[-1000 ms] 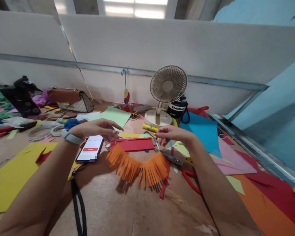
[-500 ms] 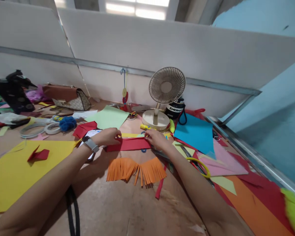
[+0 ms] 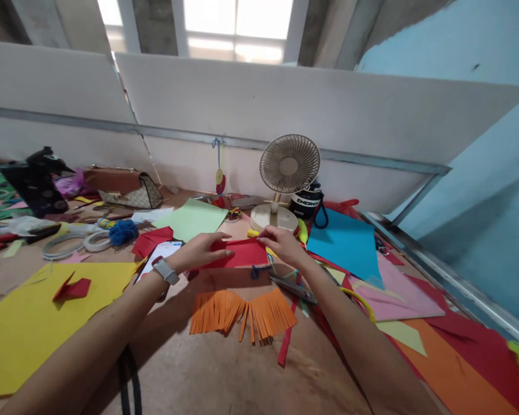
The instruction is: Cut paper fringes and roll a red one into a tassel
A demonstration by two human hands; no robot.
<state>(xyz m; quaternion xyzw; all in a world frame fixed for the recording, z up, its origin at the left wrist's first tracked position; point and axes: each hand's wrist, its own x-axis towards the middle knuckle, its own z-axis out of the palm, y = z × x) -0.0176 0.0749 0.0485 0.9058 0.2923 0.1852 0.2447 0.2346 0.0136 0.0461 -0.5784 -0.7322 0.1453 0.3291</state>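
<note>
A strip of red paper [image 3: 244,253] is held between my two hands above the tabletop. My left hand [image 3: 204,252] grips its left end, with the thumb lying across the front face. At the upper right corner, my right hand [image 3: 282,243] pinches the strip's edge. Just below lies an orange fringed paper [image 3: 242,314], cut into narrow strands. A narrow red paper strip [image 3: 286,344] pokes out beside the fringe. Scissors [image 3: 294,287] rest near my right forearm, partly hidden by it.
Behind my hands stands a small fan [image 3: 289,166] beside a black jar [image 3: 306,199]. Yellow paper [image 3: 38,334] spreads at left, near a phone [image 3: 162,253] and a tape roll [image 3: 97,242]. Blue paper [image 3: 343,242] and orange paper [image 3: 436,360] cover the right side.
My view has tilted up slightly. The red paper now shows a taller face between my hands. My left thumb has come forward onto it, and the scissors are more exposed.
</note>
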